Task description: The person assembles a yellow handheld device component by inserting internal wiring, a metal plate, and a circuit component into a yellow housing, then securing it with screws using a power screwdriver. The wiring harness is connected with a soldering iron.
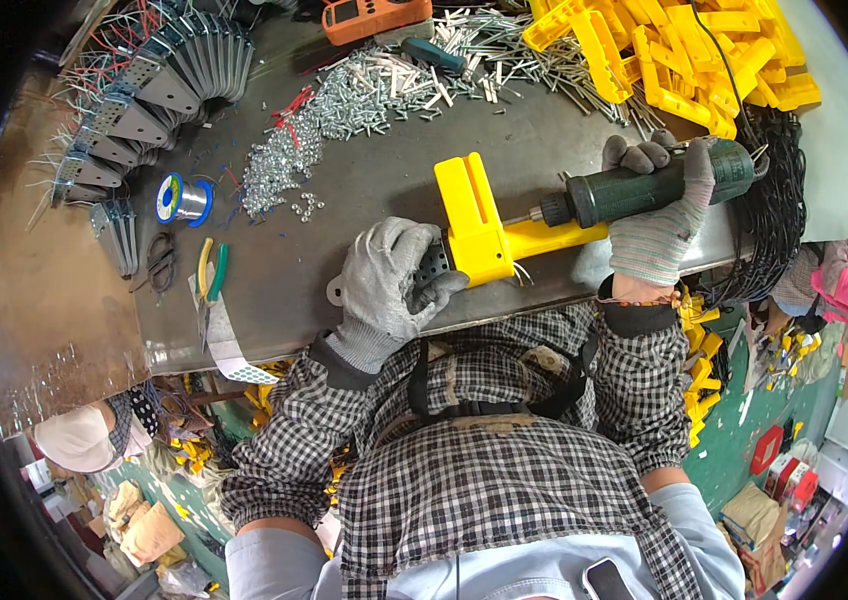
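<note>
My gloved left hand (384, 285) is closed round a dark perforated metal part joined to a yellow plastic housing (484, 250), near the table's front edge. A flat yellow arm of the housing points right, and short wires stick out below it. My gloved right hand (659, 205) grips a dark green electric screwdriver (634, 192) lying nearly level, its fingers wrapped over the body. The screwdriver's bit points left into the housing's right side; whether it sits on a screw there I cannot tell.
Loose screws (369, 100) and small nuts (279, 165) lie beyond my hands. Yellow plastic parts (684, 60) are heaped at far right, above black cables (774, 200). Grey metal parts (144, 110) stand at left, near a solder spool (184, 200), pliers (212, 270) and an orange meter (374, 18).
</note>
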{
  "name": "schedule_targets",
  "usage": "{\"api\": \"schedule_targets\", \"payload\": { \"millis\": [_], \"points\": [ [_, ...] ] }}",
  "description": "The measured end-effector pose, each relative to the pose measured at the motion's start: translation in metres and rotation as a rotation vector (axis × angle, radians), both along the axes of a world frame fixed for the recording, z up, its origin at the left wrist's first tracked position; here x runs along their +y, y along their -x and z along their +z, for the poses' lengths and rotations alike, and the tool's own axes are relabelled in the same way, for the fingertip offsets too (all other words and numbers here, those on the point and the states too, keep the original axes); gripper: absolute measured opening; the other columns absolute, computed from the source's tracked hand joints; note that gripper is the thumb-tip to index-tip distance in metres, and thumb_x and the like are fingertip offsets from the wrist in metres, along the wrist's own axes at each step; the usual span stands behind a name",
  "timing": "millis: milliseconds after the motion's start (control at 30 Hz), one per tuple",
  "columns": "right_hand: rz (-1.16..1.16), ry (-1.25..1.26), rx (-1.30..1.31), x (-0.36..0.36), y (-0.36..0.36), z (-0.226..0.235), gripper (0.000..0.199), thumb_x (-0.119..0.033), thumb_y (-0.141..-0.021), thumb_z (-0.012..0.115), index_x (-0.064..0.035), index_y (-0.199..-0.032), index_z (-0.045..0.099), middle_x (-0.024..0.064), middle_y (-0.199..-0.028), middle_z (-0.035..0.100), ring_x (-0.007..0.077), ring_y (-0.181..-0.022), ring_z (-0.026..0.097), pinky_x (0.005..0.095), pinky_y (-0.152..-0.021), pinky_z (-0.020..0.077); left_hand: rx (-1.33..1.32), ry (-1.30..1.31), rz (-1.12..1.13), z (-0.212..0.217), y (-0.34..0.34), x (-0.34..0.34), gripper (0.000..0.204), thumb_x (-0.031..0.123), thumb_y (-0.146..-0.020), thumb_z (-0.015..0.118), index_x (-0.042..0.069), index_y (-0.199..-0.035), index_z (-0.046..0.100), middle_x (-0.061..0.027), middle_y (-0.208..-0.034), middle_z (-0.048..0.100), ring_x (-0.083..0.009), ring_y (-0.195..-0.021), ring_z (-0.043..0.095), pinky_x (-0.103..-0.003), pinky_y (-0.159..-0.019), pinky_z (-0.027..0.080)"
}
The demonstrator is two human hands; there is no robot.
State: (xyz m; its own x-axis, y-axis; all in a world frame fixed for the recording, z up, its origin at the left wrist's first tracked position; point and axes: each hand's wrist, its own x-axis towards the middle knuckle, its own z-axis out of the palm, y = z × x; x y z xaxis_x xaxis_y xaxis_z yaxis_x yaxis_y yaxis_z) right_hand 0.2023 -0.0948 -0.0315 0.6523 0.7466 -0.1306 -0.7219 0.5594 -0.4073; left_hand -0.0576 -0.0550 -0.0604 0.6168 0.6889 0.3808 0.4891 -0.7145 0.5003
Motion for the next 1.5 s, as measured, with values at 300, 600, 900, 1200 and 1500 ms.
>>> {"api": "schedule_targets", "payload": {
  "millis": [300, 600, 900, 1200, 1500],
  "points": [
    [-0.028, 0.055, -0.083, 0.003, 0.004, 0.0, 0.027, -0.026, -0.086, 0.07, -0.0044, -0.093, 0.056, 0.0006, -0.074, 0.049, 0.0137, -0.066, 0.05, 0.0399, -0.084, 0.05, 0.053, -0.031, -0.038, -0.003, 0.0, 0.002, 0.051, 0.043, -0.073, 0.076, 0.004, -0.101, 0.061, -0.0104, -0.09, 0.056, -0.0322, -0.084, 0.057, -0.042, -0.075, 0.047],
    [-0.049, 0.055, -0.122, 0.006, 0.004, -0.009, 0.028, -0.023, -0.086, 0.069, -0.0035, -0.1, 0.055, 0.0, -0.078, 0.049, 0.0125, -0.066, 0.049, 0.0366, -0.077, 0.0486, 0.061, 0.009, -0.007, -0.004, -0.004, -0.001, 0.049, 0.035, -0.066, 0.081, 0.005, -0.099, 0.059, -0.0095, -0.091, 0.054, -0.0306, -0.083, 0.055, -0.042, -0.073, 0.044],
    [-0.047, -0.011, -0.247, -0.01, -0.014, 0.013, 0.027, -0.024, -0.087, 0.069, -0.0024, -0.099, 0.057, -0.0006, -0.076, 0.049, 0.0116, -0.066, 0.049, 0.0339, -0.079, 0.0481, 0.298, 0.219, 0.365, 0.02, 0.058, 0.069, 0.021, 0.008, -0.086, 0.061, 0.008, -0.106, 0.064, -0.0106, -0.095, 0.065, -0.0264, -0.079, 0.066, -0.036, -0.07, 0.054],
    [-0.06, 0.082, -0.152, -0.033, 0.005, -0.003, 0.033, -0.028, -0.085, 0.072, -0.0028, -0.101, 0.058, -0.0005, -0.075, 0.049, 0.0125, -0.067, 0.05, 0.0379, -0.082, 0.05, 1.07, -0.082, 0.227, 0.015, 0.052, 0.1, 0.014, 0.012, -0.091, 0.053, 0.007, -0.099, 0.064, -0.0142, -0.093, 0.066, -0.0288, -0.086, 0.071, -0.042, -0.065, 0.059],
    [-0.101, 0.086, -0.125, -0.031, 0.008, -0.004, 0.032, -0.029, -0.087, 0.069, -0.0029, -0.101, 0.057, -0.0006, -0.076, 0.048, 0.0113, -0.066, 0.049, 0.0381, -0.083, 0.0509, 0.232, -0.01, 0.113, 0.02, 0.045, 0.033, 0.01, 0.007, -0.083, 0.063, 0.007, -0.093, 0.064, -0.009, -0.082, 0.062, -0.0208, -0.069, 0.063, -0.031, -0.062, 0.051]
  ]
}}
